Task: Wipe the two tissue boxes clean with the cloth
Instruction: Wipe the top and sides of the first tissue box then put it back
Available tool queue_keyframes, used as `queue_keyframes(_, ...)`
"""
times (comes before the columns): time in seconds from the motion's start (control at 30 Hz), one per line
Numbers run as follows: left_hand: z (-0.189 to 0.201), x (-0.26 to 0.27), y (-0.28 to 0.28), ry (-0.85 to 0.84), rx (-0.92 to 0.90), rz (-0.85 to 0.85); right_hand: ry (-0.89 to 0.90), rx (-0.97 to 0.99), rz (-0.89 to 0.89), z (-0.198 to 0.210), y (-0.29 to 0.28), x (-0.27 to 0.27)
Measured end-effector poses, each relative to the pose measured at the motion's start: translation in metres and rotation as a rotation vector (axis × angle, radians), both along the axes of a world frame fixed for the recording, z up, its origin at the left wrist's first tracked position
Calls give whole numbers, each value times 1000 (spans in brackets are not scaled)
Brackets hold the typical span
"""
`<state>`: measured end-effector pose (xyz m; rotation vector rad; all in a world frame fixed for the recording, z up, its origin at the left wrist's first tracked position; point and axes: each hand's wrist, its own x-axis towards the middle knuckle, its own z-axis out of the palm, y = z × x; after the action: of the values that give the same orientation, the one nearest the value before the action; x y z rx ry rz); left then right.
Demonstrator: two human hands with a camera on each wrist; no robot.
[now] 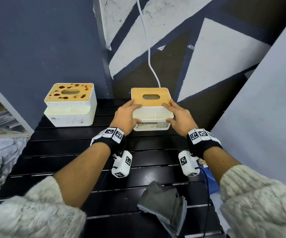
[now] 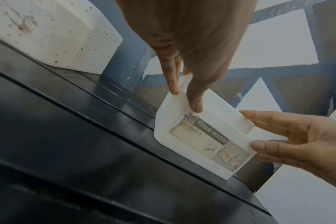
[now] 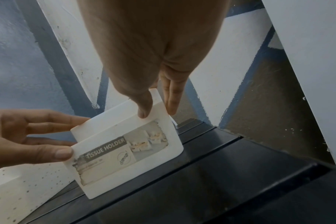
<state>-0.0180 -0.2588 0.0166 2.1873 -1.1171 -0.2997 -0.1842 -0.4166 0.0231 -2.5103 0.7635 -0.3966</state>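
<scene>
1. A partly torn label reading "TISSUE HOLDER" [image 3: 105, 149] fronts the clean tissue box [image 1: 150, 97], white with an unmarked wooden lid.
2. That box stands at the back of the black slatted bench [image 1: 61, 152]; the left hand [image 1: 125, 117] and right hand [image 1: 180, 117] grip its sides, thumbs on the front.
3. The stained tissue box [image 1: 70, 107], its lid blotched brown, sits well apart to the left.
4. The grey cloth [image 1: 163, 205] lies crumpled at the near edge.

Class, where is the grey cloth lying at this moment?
In the head view the grey cloth lies crumpled on the black slatted table, near the front edge, between the person's forearms, touched by neither hand.
</scene>
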Motion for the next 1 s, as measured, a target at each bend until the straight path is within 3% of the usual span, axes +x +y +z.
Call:
queue_keyframes(0.53, -4, 22, -29, 38, 12, -1, -29, 19, -13, -4, -30, 21)
queue_keyframes(1.0, 3, 14, -27, -24, 56, -5, -17, 21, -10, -3, -32, 22)
